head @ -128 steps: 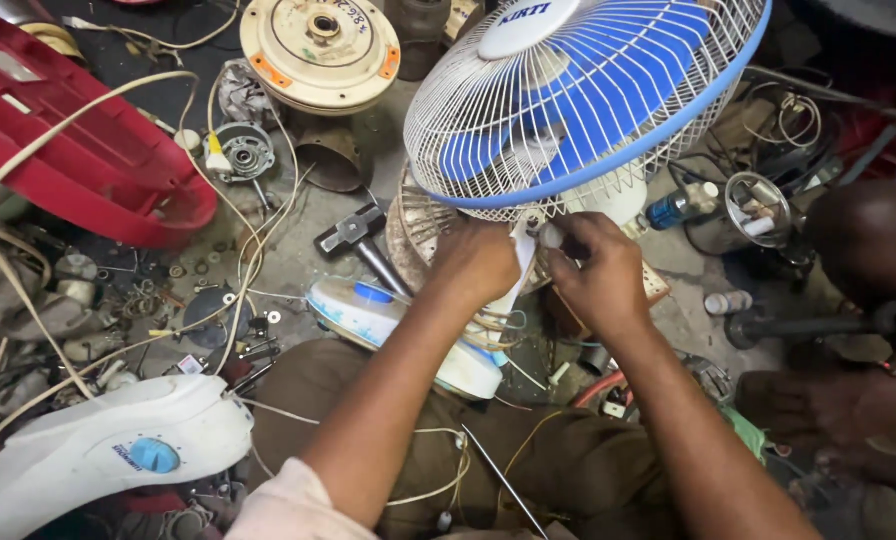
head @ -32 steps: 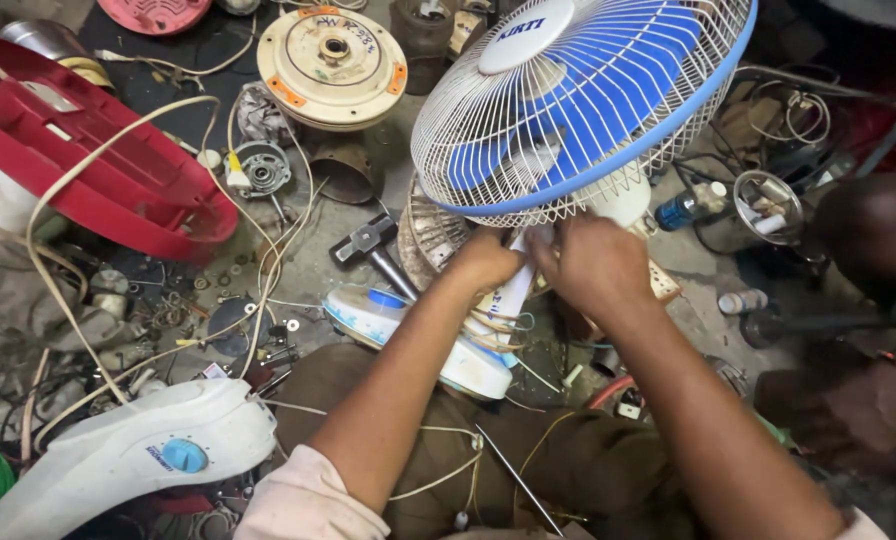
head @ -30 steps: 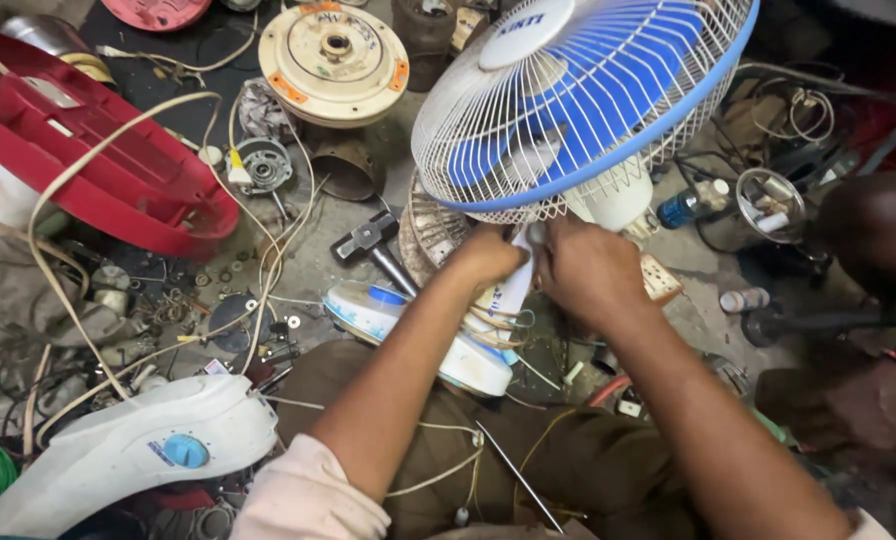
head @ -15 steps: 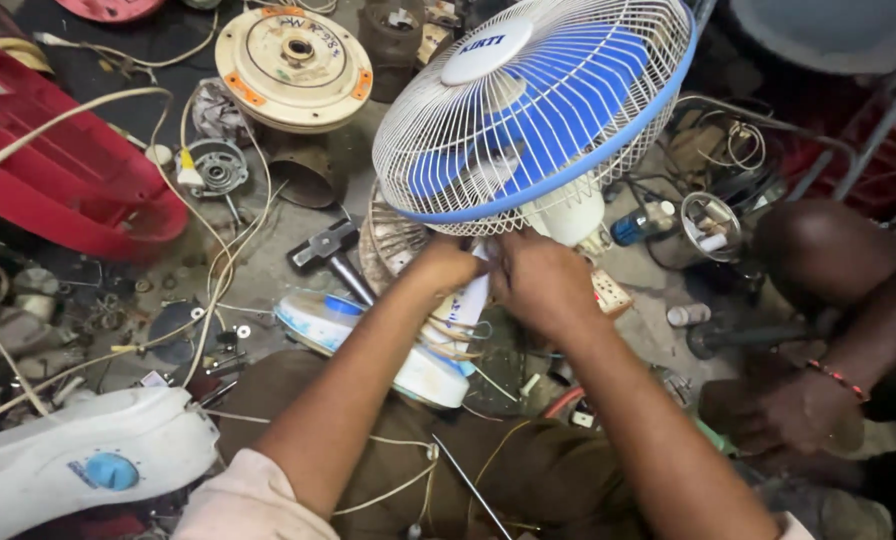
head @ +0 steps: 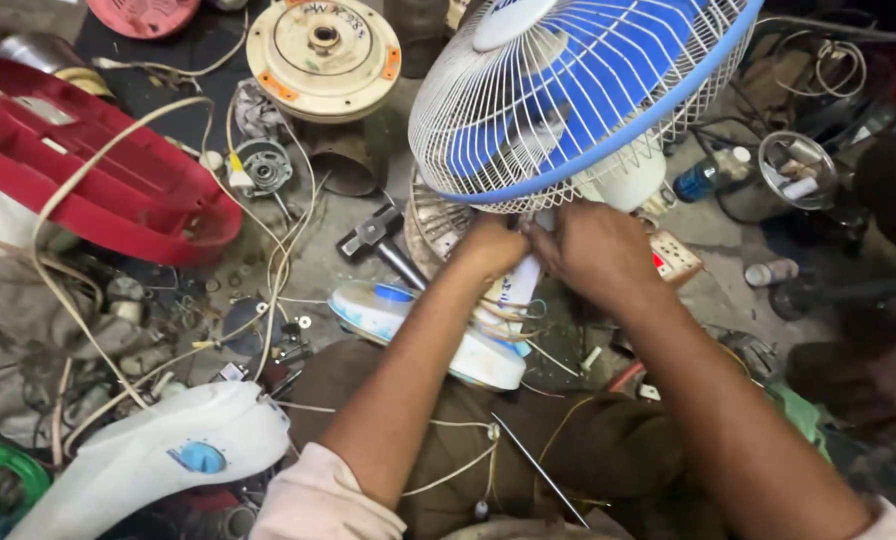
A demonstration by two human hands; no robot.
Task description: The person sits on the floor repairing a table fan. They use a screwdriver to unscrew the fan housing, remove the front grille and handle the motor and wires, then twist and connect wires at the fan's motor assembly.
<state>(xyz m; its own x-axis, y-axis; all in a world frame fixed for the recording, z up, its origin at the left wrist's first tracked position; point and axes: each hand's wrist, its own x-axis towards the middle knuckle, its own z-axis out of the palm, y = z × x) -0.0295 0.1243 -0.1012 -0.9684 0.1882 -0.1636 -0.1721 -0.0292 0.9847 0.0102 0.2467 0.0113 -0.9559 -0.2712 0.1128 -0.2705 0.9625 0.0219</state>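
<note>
Across the cluttered workshop floor point(head: 348, 250), the biggest thing is a table fan point(head: 578, 90) with a white wire guard and blue blades, tilted up at the top right. Left of it lies a red plastic housing point(head: 98, 180), and a white fan body point(head: 158, 455) with a blue knob rests at the lower left. A cream round motor cover point(head: 323, 50) sits at the top, with a hammer point(head: 378, 240) below it. Under the guard, both hands meet at the fan's white neck point(head: 523, 280), just above its white and blue base point(head: 408, 320). The left hand point(head: 488, 250) is curled shut, pinching the neck; the right hand point(head: 593, 250) is closed over the same spot, fingers bent, touching the left.
</note>
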